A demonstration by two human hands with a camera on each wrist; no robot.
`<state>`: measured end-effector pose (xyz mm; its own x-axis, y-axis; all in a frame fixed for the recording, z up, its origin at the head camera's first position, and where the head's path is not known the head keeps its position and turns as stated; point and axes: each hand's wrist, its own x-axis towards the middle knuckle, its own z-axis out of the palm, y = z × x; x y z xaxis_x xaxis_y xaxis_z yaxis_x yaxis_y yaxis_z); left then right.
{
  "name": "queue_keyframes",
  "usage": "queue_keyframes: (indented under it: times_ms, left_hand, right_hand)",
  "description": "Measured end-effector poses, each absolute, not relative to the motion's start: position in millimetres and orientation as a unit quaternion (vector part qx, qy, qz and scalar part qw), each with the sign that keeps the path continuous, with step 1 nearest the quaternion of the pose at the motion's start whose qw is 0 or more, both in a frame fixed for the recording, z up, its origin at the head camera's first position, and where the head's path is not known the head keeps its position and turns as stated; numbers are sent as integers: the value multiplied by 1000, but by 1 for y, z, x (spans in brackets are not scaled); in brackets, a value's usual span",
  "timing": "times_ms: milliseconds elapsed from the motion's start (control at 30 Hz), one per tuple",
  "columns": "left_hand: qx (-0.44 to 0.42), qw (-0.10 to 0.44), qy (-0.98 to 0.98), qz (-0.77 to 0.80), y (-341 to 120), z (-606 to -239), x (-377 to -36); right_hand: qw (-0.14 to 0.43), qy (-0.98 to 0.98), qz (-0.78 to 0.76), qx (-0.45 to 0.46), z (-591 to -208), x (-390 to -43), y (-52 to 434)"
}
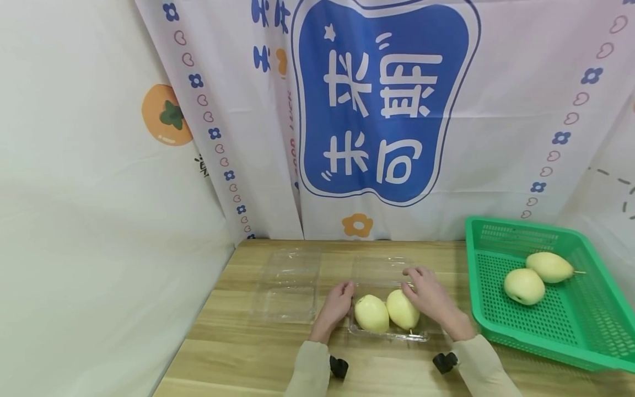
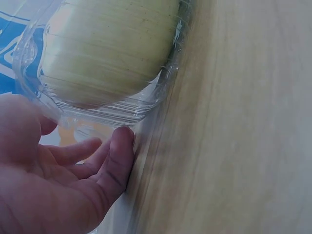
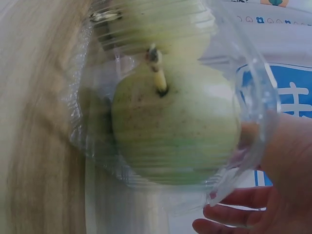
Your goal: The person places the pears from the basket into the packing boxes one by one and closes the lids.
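Note:
A clear plastic clamshell box lies on the wooden table with two pale yellow pears in its tray. Its lid lies open behind them. My left hand touches the box's left side with relaxed fingers. My right hand rests over the right pear and the tray's right edge, fingers spread. The left wrist view shows the left hand beside the box wall with a pear inside. In the right wrist view a stemmed pear fills the box, and my right hand is beside it.
A second clear clamshell box lies open and empty to the left. At the right stands a green plastic basket with two more pears. A printed cloth backdrop hangs along the table's far edge and left side.

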<state>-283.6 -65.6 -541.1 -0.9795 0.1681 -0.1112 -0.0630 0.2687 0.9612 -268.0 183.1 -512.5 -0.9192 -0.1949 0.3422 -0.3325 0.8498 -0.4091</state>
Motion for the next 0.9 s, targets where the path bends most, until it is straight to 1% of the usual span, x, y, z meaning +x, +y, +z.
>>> queue_keyframes:
  times_ms: [267, 900]
  left_hand:
    - [35, 99, 799, 592, -65, -542, -286]
    - [59, 76, 821, 563, -65, -544, -289]
  right_hand:
    - [110, -956, 251, 105, -522, -274, 195]
    - [49, -932, 357, 42, -527, -281, 201]
